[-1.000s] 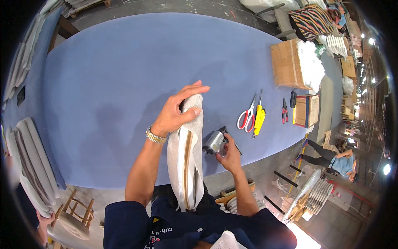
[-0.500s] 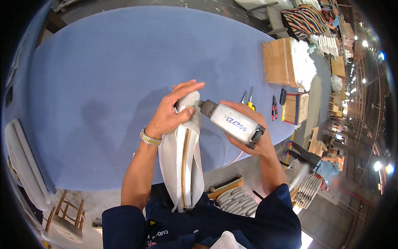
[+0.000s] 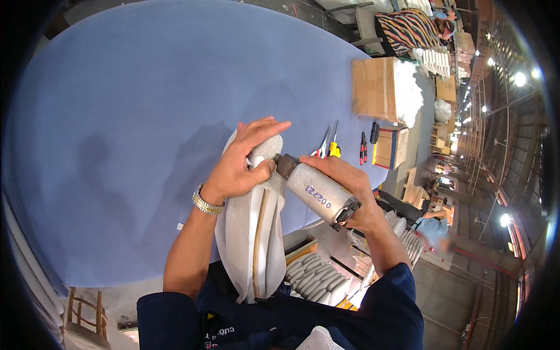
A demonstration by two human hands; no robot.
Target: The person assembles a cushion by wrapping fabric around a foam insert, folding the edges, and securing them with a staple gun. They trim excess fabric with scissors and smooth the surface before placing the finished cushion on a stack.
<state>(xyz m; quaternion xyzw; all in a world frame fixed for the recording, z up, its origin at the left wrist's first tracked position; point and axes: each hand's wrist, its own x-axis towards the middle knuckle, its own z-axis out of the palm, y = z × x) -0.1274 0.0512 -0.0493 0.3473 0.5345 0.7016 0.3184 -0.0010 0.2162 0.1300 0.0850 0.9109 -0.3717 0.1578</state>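
A padded panel (image 3: 270,239) with pale grey fabric stands on edge against my torso, its brown strip and white padding showing between the loose fabric flaps. My left hand (image 3: 238,164) grips its far end, thumb pressing the folded fabric and fingers reaching over the top. In my right hand (image 3: 350,184) is a worn silver staple gun (image 3: 318,189) with a dark nose. That nose meets the fabric right beside my left thumb; whether it presses in, I cannot tell. The gun's handle is hidden behind its body and my fingers.
On the blue-covered table (image 3: 146,70), scissors (image 3: 320,150), a yellow-handled tool (image 3: 334,148) and red-handled pliers (image 3: 363,150) lie right of the gun. A cardboard box (image 3: 373,87) with white stuffing stands beyond. Stacked grey pads (image 3: 315,279) sit below the table edge; a wooden chair (image 3: 87,312) stands lower left.
The view has shifted, so the table and boxes sit further left. The gun's nose has come closer to my left thumb, and the panel's far end has turned to show its rounded face.
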